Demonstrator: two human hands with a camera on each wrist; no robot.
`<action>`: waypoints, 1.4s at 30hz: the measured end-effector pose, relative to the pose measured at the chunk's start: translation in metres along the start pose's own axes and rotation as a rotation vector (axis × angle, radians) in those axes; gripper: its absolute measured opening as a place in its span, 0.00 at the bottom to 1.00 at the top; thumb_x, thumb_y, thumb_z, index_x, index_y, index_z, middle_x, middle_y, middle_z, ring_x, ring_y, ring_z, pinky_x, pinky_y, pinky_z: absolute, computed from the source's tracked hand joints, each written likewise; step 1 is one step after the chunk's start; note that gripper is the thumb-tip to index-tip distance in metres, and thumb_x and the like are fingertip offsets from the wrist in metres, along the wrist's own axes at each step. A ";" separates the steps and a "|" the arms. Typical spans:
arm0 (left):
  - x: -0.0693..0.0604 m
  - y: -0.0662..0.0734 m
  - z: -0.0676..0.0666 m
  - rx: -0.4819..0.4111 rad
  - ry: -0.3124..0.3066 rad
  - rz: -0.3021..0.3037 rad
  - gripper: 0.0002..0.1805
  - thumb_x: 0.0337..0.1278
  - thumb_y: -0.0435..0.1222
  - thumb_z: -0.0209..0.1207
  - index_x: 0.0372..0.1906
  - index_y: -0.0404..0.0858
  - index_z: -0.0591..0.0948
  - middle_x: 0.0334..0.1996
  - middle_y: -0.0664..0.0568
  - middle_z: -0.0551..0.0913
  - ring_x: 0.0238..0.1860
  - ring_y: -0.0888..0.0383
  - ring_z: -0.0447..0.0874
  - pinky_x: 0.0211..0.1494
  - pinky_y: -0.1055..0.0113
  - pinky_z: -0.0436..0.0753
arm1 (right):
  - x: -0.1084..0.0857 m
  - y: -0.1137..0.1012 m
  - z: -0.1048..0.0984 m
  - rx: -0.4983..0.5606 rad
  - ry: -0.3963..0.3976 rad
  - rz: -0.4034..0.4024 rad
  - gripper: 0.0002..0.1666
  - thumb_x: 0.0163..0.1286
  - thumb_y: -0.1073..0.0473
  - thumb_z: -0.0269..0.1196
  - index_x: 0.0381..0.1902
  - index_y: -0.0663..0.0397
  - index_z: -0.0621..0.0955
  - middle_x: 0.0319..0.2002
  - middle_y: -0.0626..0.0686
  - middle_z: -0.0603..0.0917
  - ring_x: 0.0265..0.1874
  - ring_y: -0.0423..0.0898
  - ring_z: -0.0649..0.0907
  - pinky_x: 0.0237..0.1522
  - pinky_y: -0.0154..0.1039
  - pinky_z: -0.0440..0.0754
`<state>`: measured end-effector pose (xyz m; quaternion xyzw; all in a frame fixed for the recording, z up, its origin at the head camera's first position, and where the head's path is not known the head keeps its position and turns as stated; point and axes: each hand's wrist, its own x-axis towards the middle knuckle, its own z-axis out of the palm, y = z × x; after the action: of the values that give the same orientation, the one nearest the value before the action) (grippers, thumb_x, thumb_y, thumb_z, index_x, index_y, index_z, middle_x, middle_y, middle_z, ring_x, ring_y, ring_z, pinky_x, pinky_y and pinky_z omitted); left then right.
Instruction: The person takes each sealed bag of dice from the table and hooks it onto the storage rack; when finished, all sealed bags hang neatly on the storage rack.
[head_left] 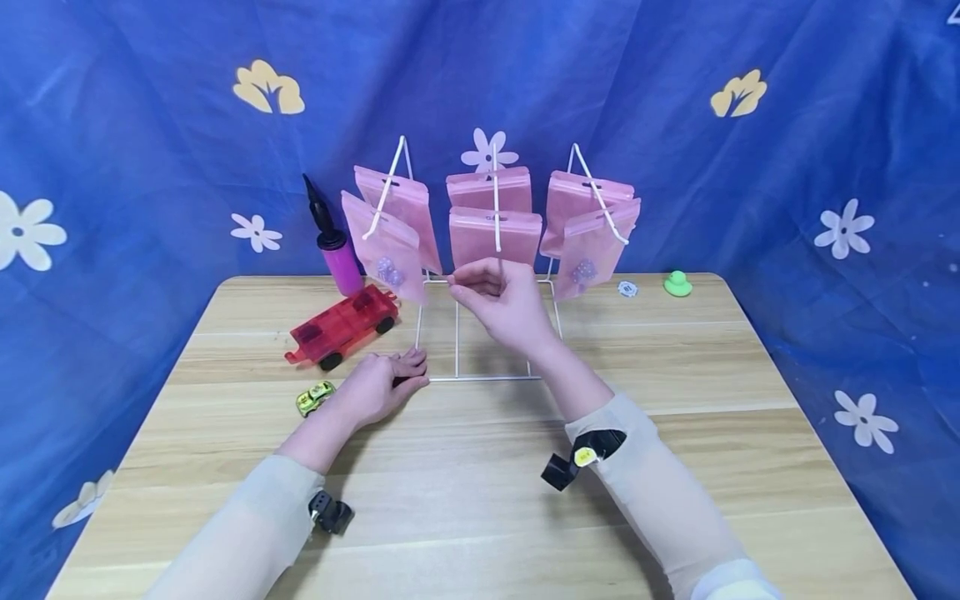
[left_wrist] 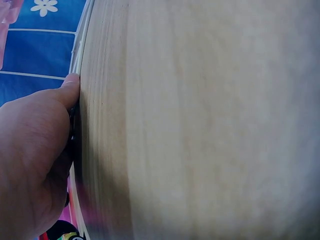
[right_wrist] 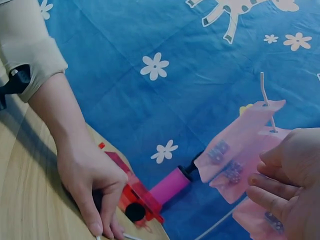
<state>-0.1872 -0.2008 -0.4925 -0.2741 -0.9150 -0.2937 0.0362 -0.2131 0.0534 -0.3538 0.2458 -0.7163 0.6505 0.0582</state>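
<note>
A white wire display rack (head_left: 483, 378) stands on the table, with pink zip bags hanging from its three arms. My left hand (head_left: 378, 385) holds the front left corner of the rack's base between thumb and fingers. In front of the middle arm my right hand (head_left: 506, 304) is raised, its fingers loosely bent, just below the front middle bag (head_left: 491, 227). No object shows between those fingers in the right wrist view. Small purplish pieces are visible inside the left front bag (head_left: 375, 233) and the right front bag (head_left: 600, 242).
Left of the rack lie a red toy trailer (head_left: 337, 327) and a small yellow-green toy car (head_left: 315, 398). A purple hand pump (head_left: 344, 265) stands behind the trailer. To the right are a small round token (head_left: 627, 289) and a green rubber duck (head_left: 678, 285). Blue cloth hangs behind.
</note>
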 end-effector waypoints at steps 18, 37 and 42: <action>-0.001 0.003 -0.001 0.006 -0.009 -0.001 0.18 0.68 0.35 0.71 0.57 0.29 0.87 0.61 0.38 0.83 0.67 0.41 0.79 0.70 0.45 0.76 | -0.049 -0.009 -0.070 0.014 -0.120 -0.009 0.11 0.66 0.77 0.71 0.47 0.71 0.88 0.44 0.62 0.91 0.44 0.52 0.91 0.50 0.45 0.89; 0.004 -0.001 0.000 0.048 -0.045 0.019 0.18 0.70 0.36 0.69 0.58 0.29 0.87 0.62 0.38 0.83 0.68 0.41 0.78 0.70 0.45 0.76 | -0.086 -0.001 -0.137 -0.101 0.001 0.052 0.12 0.65 0.80 0.70 0.46 0.74 0.87 0.44 0.68 0.89 0.43 0.44 0.91 0.48 0.39 0.89; 0.001 0.002 -0.003 0.127 -0.048 0.049 0.19 0.72 0.37 0.68 0.59 0.29 0.87 0.62 0.37 0.83 0.67 0.41 0.80 0.68 0.45 0.78 | -0.092 0.003 -0.147 -0.140 0.015 0.062 0.12 0.66 0.79 0.70 0.47 0.73 0.87 0.45 0.68 0.89 0.43 0.43 0.91 0.48 0.38 0.89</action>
<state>-0.1869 -0.2006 -0.4885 -0.3006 -0.9255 -0.2272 0.0386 -0.1688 0.2207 -0.3723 0.2139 -0.7667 0.6023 0.0604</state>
